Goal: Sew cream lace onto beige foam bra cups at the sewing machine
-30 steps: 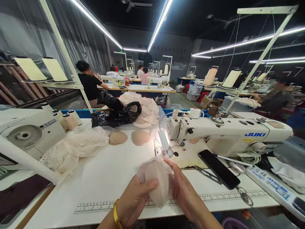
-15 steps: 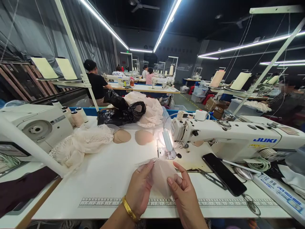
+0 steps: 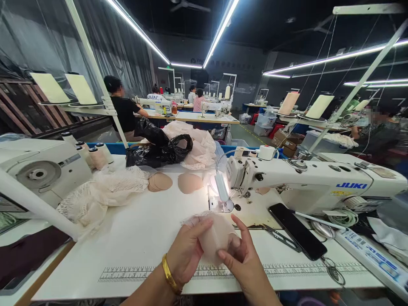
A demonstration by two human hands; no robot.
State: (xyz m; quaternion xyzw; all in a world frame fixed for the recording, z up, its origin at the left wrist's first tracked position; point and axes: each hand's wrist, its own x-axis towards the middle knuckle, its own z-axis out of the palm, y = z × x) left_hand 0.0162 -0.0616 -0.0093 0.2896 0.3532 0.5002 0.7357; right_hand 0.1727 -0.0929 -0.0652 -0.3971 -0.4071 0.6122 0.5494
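Note:
Between my hands is a thin, pale beige fabric piece (image 3: 216, 236), rounded like a bra cup, with a lacy strip along its upper left edge. My left hand (image 3: 188, 248), with a gold bangle at the wrist, grips its left side, thumb lying on top. My right hand (image 3: 244, 259) pinches the lower right side between thumb and curled fingers, its index finger raised. Just beyond the fabric is the lit needle area of a white JUKI sewing machine (image 3: 306, 180). Two beige pad stacks, one on the left (image 3: 160, 181) and one nearer the machine (image 3: 190, 183), lie on the table.
Cream lace fabric (image 3: 105, 191) is heaped at the left, and a black plastic bag (image 3: 156, 148) sits at the back. To the right lie a phone (image 3: 298, 231), a dark slotted tool (image 3: 282, 238) and a key ring (image 3: 334, 272). A ruler scale (image 3: 127, 274) runs along the table's front.
My right thumb has slid a little left and down on the fabric, and the piece is turned slightly in my hands. The whole view has shifted a bit.

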